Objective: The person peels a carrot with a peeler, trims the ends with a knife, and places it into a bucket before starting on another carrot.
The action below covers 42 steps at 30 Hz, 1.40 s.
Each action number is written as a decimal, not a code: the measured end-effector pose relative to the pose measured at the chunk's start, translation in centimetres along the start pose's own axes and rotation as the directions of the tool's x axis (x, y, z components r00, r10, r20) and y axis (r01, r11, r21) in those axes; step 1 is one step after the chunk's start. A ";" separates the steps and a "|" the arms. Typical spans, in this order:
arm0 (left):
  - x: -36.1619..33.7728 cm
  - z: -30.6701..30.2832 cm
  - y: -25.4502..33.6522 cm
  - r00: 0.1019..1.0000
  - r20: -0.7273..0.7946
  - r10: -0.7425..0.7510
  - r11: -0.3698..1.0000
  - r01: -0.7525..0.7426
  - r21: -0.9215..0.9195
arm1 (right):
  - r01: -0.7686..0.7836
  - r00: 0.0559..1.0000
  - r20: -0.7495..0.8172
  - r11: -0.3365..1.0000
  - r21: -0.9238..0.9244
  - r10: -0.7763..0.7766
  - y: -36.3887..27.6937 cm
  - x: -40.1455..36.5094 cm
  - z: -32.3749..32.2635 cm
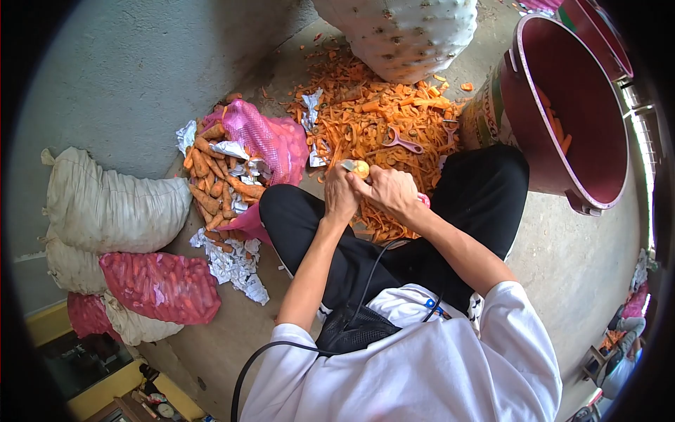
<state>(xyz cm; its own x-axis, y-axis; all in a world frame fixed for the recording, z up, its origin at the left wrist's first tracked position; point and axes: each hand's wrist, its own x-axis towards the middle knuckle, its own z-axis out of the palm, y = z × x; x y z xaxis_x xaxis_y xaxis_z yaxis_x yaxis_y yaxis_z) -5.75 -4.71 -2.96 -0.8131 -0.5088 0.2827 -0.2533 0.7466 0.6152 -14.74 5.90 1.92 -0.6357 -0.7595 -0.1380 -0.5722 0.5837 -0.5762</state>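
Above the crossed legs, my left hand point(340, 194) is closed around a carrot point(361, 169), whose pale cut end shows past the fingers. Pressed close beside it, my right hand point(391, 190) grips a knife; its red handle end point(423, 200) sticks out behind the palm and a short grey blade point(348, 165) shows against the carrot. Most of the carrot is hidden by the fingers. Beneath both hands spreads a heap of orange carrot peelings point(365, 126). A pink peeler point(403, 141) lies on that heap, apart from the hands.
Unpeeled carrots point(208, 169) spill from a pink mesh sack point(271, 141) at left, among crumpled paper point(232, 266). A maroon tub point(569, 105) with some carrots point(553, 121) stands right. A white sack point(404, 35) is ahead; stacked sacks point(112, 204) line the wall.
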 end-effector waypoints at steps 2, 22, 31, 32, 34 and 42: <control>0.2 -0.2 0.3 0.999 0.039 0.004 1.000 -0.004 -0.017 | -0.009 1.000 -0.009 1.000 0.030 0.009 -0.3 -0.3 -0.1; 0.8 -0.7 -0.1 0.999 -0.050 0.007 1.000 -0.009 -0.028 | -0.204 0.979 0.053 0.918 0.339 0.198 1.5 2.0 -2.3; 0.0 0.1 -0.4 0.998 0.036 0.045 0.999 -0.044 -0.028 | -0.011 0.997 -0.079 0.997 0.072 0.016 1.0 0.8 -1.5; 0.0 0.1 -0.4 0.998 0.040 0.045 0.998 -0.044 -0.033 | -0.004 0.997 -0.083 0.997 0.072 0.010 1.1 0.9 -1.3; -0.2 0.1 -0.6 0.996 0.085 0.006 0.999 -0.002 -0.047 | 0.020 0.998 -0.059 0.998 0.056 -0.017 1.2 0.8 -0.8; 0.0 0.8 -2.0 0.958 0.286 0.000 0.999 0.012 -0.041 | 0.094 0.996 -0.007 0.995 0.014 -0.094 1.9 0.9 0.6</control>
<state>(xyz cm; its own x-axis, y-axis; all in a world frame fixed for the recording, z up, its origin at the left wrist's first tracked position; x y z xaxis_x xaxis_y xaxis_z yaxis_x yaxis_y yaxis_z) -5.66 -5.87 -4.81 -0.9291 -0.3648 0.0605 -0.2413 0.7221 0.6484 -16.07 6.15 0.28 -0.5826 -0.8090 -0.0780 -0.6222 0.5057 -0.5976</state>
